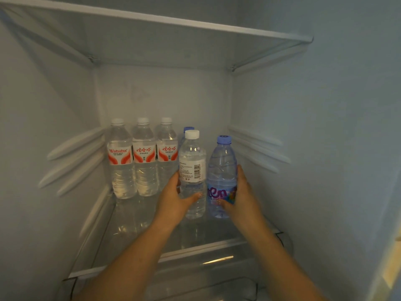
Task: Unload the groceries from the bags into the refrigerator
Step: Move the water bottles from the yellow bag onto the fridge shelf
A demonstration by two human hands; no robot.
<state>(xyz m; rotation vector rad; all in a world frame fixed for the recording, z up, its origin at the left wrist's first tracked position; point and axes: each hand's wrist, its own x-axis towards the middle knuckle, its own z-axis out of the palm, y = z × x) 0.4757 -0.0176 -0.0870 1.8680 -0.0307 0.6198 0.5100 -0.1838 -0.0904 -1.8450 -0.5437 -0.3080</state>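
I look into the open refrigerator. My left hand (173,198) grips a clear water bottle with a white cap (192,161), standing on the glass shelf (134,233). My right hand (240,194) grips a blue-tinted bottle with a blue cap (222,166) just to its right. Three white-capped bottles with red labels (143,157) stand in a row at the back left. Another blue-capped bottle (188,128) is mostly hidden behind the clear one.
An upper glass shelf (195,25) with a white front strip spans the top. Ribbed rails line the left wall (73,157) and right wall (260,146). A drawer cover (206,268) lies below the shelf's front edge.
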